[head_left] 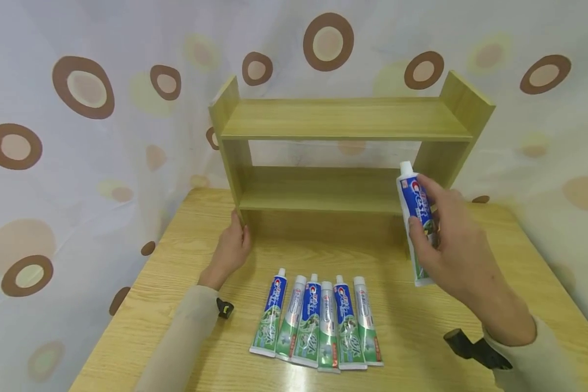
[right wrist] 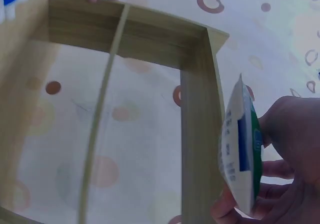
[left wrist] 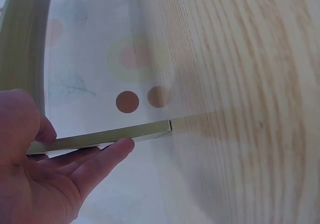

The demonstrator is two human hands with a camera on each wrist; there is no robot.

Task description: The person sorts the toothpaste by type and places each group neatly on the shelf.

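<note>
In the head view my right hand [head_left: 458, 245] grips a blue, white and green Crest toothpaste tube [head_left: 418, 218], cap up, in front of the right side of a wooden shelf [head_left: 343, 120]. The right wrist view shows this tube [right wrist: 241, 149] edge-on between thumb and fingers. My left hand [head_left: 232, 245] holds the lower left side panel of the shelf; in the left wrist view, thumb and fingers lie on either side of that panel [left wrist: 115, 134]. Several toothpaste tubes [head_left: 308, 321], blue-capped-end and silver ones alternating, lie side by side on the table before the shelf, caps toward it.
The two-tier shelf stands on a light wooden table [head_left: 176, 261], near its back edge. Behind hangs a pale curtain [head_left: 127, 136] with brown and cream circles. Dark straps [head_left: 475, 348] cross both sleeved wrists.
</note>
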